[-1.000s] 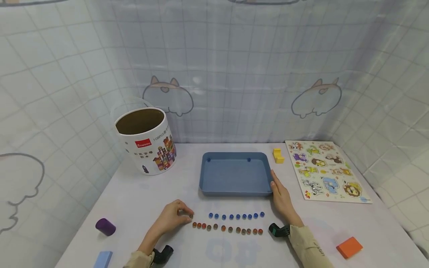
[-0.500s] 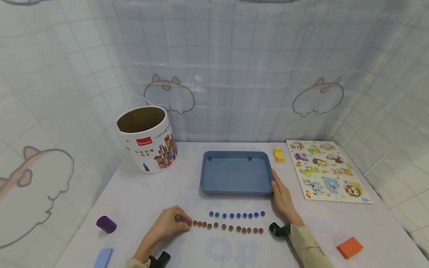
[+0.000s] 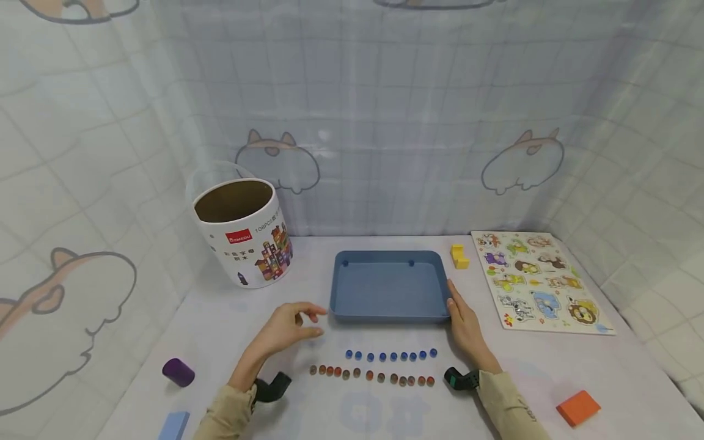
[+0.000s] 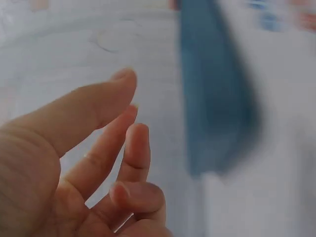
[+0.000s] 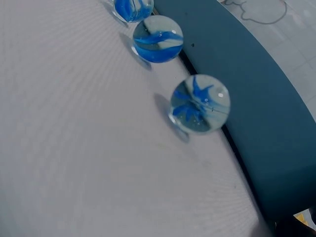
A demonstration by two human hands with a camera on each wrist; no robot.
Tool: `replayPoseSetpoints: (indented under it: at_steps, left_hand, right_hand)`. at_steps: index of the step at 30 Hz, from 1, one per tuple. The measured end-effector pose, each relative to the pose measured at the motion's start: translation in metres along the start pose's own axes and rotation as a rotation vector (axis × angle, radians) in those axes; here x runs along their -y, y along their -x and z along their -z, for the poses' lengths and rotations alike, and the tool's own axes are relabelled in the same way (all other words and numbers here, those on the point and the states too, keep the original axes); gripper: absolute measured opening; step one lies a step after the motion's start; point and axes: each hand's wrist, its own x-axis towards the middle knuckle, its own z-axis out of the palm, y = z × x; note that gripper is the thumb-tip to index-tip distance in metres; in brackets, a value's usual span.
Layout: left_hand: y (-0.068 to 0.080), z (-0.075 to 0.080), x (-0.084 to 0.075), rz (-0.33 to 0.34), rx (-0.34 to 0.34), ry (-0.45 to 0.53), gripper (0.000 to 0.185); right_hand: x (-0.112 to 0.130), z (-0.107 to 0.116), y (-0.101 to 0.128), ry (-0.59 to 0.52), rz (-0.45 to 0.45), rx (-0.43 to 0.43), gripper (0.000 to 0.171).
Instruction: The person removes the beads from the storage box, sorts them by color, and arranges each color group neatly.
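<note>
The left hand [image 3: 286, 330] has been lifted away from the left end of the row of brown marbles [image 3: 371, 375], where its fingertips were pinched a second ago, and is now seen above the surface [image 3: 220, 330] near the front left corner of the blue tray [image 3: 389, 286]. Its fingers [image 4: 126, 106] are spread loosely and nothing is held in them (the left wrist view shows them relaxed and slightly apart, with the tray blurred behind). The brown marbles are left in a line on the surface, with the row of blue marbles [image 3: 390, 355] lying just behind them, between them and the tray. The right hand [image 3: 466, 327] has not been moved: it is laid flat against the front right corner of the tray, fingers straight and touching the rim. In the right wrist view three of the blue marbles [image 5: 200, 103] are seen close up beside the dark tray wall. Farther off, a round cardboard tub [image 3: 242, 235] stands at the back left, an animal puzzle board [image 3: 541, 281] lies at the right, and a purple cylinder [image 3: 178, 372] and an orange block [image 3: 578, 407] are seen near the front edge.
</note>
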Motion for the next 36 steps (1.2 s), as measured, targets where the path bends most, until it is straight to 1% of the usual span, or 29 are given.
replayPoseSetpoints:
  at_steps: [3,4,6,8,10,12,14,16,18,21,22,24,27,32,36]
  left_hand:
    - [-0.043,0.0,-0.023,-0.046,0.027,0.062,0.036]
    - [-0.059,-0.003,-0.028,-0.049,0.043,0.087,0.038]
    - [-0.092,-0.013,-0.035,-0.034,0.089,0.17,0.042]
    - [-0.123,-0.027,-0.035,0.006,0.13,0.274,0.045]
    - [-0.148,-0.042,-0.031,0.059,0.157,0.374,0.045]
    - [-0.169,-0.058,-0.027,0.12,0.149,0.443,0.042]
    - [-0.185,-0.074,-0.023,0.174,0.128,0.468,0.038]
    - [-0.197,-0.088,-0.021,0.229,0.092,0.432,0.033]
    - [-0.204,-0.1,-0.02,0.282,0.057,0.394,0.028]
    - [-0.212,-0.112,-0.022,0.323,0.003,0.356,0.023]
    - [-0.214,-0.115,-0.024,0.322,-0.011,0.351,0.022]
    - [-0.22,-0.12,-0.029,0.297,-0.027,0.334,0.021]
    - [-0.228,-0.126,-0.037,0.264,-0.032,0.286,0.02]
    - [-0.233,-0.134,-0.052,0.231,-0.06,0.134,0.016]
    - [-0.229,-0.137,-0.062,0.199,-0.067,-0.016,0.013]
  right_hand:
    - [-0.001,0.002,-0.001,-0.007,-0.003,0.001,0.051]
    - [-0.002,0.002,-0.002,-0.01,-0.007,0.002,0.052]
    - [-0.003,-0.001,-0.003,-0.017,-0.014,0.001,0.051]
    - [-0.003,-0.005,-0.003,-0.026,-0.021,0.002,0.051]
    - [-0.003,-0.011,-0.003,-0.031,-0.015,0.013,0.051]
    - [-0.002,-0.015,-0.003,-0.036,-0.001,0.021,0.05]
    - [-0.001,-0.019,-0.001,-0.035,0.009,0.017,0.05]
    - [-0.001,-0.022,0.001,-0.036,0.015,0.01,0.049]
    - [-0.001,-0.023,0.003,-0.024,0.02,0.009,0.049]
    - [0.0,-0.023,0.005,-0.013,0.028,0.011,0.049]
    - [0.0,-0.022,0.005,-0.005,0.03,0.008,0.049]
    - [0.0,-0.019,0.004,-0.012,0.026,-0.009,0.049]
    - [0.0,-0.014,0.002,-0.025,0.012,-0.026,0.049]
    - [-0.002,-0.005,-0.001,-0.01,-0.007,-0.019,0.049]
    - [-0.003,-0.004,-0.002,-0.007,-0.021,-0.018,0.05]
